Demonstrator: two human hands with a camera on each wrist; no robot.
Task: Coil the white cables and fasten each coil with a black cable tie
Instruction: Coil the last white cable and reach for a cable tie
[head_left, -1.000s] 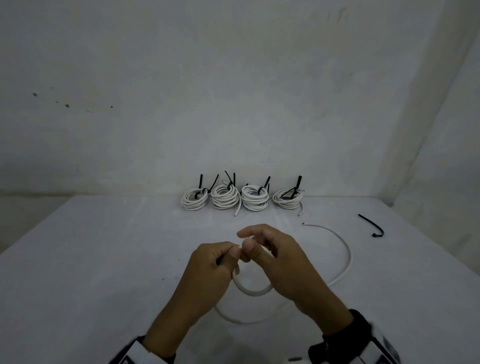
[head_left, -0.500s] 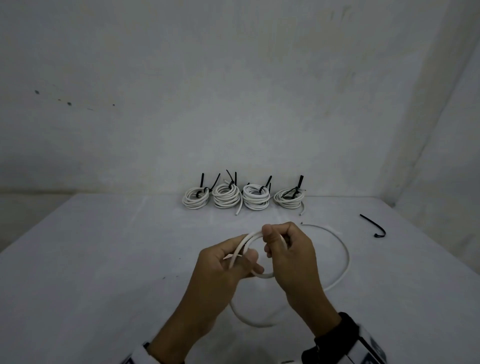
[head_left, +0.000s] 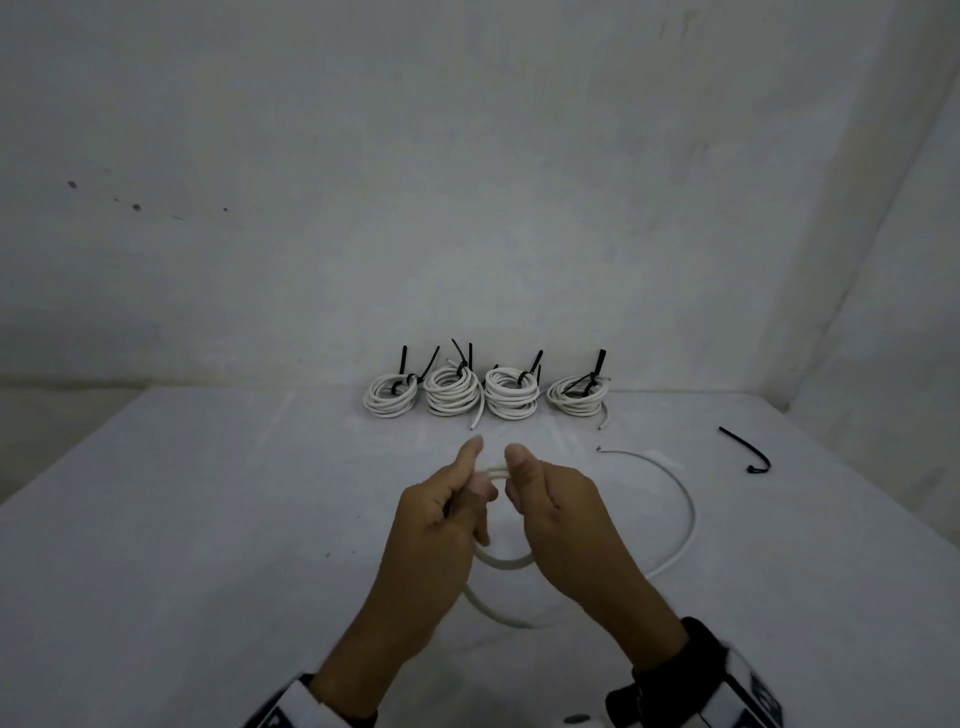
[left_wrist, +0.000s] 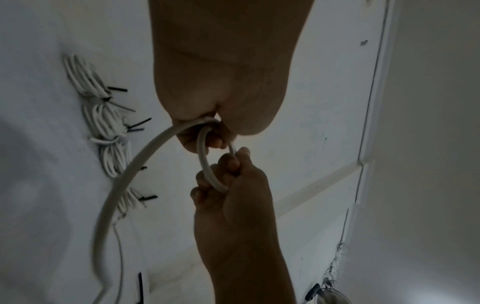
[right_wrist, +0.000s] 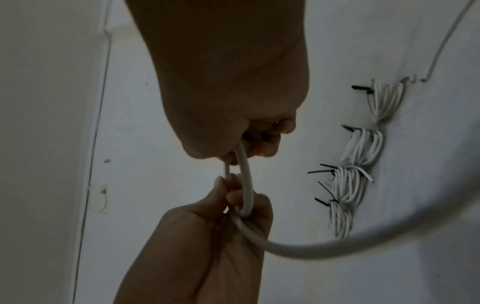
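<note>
Evidently both hands clamp the first small loop of white cable: left hand pins the turns, right hand feeds slack, the spare black cable tie within reach.

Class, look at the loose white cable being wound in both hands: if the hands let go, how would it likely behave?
The loose white cable probably springs open: its free length lies in one wide, smooth arc on the table, without kinks. The small loop seems to hold only because the left hand and right hand grip it. It looks light and thin.
</note>
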